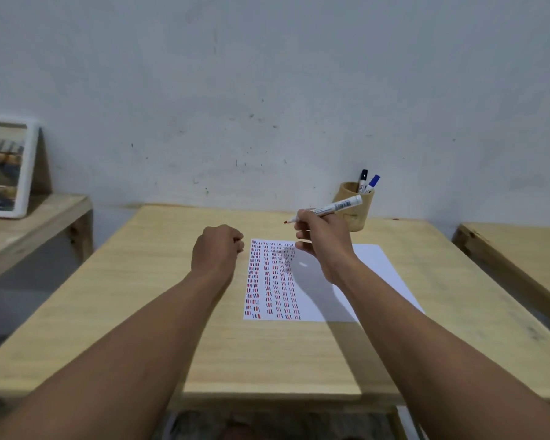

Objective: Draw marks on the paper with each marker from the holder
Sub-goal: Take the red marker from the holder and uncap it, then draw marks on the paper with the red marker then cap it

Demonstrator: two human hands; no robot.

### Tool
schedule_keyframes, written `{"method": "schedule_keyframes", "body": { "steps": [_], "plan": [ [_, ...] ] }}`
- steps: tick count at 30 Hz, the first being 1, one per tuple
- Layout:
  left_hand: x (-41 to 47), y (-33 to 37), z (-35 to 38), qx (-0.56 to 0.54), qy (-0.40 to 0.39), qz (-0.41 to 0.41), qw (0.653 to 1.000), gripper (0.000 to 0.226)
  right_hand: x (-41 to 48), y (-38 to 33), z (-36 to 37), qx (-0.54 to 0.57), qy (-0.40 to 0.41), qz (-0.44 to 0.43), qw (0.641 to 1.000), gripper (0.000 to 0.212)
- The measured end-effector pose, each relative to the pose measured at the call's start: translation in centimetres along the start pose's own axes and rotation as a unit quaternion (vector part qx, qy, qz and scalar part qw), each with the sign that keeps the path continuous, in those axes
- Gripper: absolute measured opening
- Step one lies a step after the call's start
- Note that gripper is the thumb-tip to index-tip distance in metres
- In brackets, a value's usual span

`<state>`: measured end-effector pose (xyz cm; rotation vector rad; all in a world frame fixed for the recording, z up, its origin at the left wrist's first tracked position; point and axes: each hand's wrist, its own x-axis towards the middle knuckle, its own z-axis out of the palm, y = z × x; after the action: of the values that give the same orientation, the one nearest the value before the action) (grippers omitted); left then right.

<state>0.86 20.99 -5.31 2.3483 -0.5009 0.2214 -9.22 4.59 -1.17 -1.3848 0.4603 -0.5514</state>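
Observation:
A white paper (375, 265) lies on the wooden table (140, 296), its left half covered with columns of short red, blue and black marks. My right hand (324, 239) hovers above the paper's far edge, gripping an uncapped red marker (331, 208) with its tip pointing left. My left hand (218, 252) is a closed fist just left of the paper's top corner; a cap inside it cannot be made out. A wooden holder (359, 214) stands at the far right by the wall, with a black marker (362, 179) and a blue marker (372, 183) upright in it.
A framed picture (4, 166) leans against the wall on a low wooden bench (29, 230) at the left. Another wooden table (521, 249) stands to the right, across a narrow gap. The grey wall runs close behind the table.

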Motion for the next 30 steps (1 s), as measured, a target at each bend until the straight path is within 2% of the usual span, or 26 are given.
{"method": "schedule_keyframes", "body": {
  "steps": [4, 7, 10, 14, 17, 30],
  "plan": [
    [-0.3, -0.1, -0.1, -0.014, -0.004, -0.019, 1.000, 0.036, 0.2, 0.9, -0.7, -0.026, 0.010, -0.011, 1.000, 0.009],
    [-1.2, -0.3, -0.3, -0.008, 0.000, -0.026, 1.000, 0.051, 0.2, 2.0, -1.0, -0.136, 0.042, -0.040, 0.989, 0.014],
    [-2.9, -0.9, -0.2, 0.052, -0.003, -0.013, 0.999, 0.049, 0.5, 3.1, -1.4, -0.239, 0.079, -0.058, 0.966, 0.023],
    [-4.4, -2.0, -0.1, 0.172, -0.115, -0.001, 0.978, 0.058, 0.8, 4.0, -1.5, -0.253, 0.089, -0.039, 0.963, 0.031],
    [-4.5, -2.3, -0.1, 0.216, -0.171, 0.007, 0.961, 0.060, 0.9, 4.9, -1.7, -0.273, 0.082, -0.037, 0.958, 0.030],
    [-4.6, -2.7, 0.0, 0.250, -0.201, 0.000, 0.947, 0.061, 1.3, 5.8, -2.0, -0.312, 0.069, -0.045, 0.947, 0.027]
  ]
}}
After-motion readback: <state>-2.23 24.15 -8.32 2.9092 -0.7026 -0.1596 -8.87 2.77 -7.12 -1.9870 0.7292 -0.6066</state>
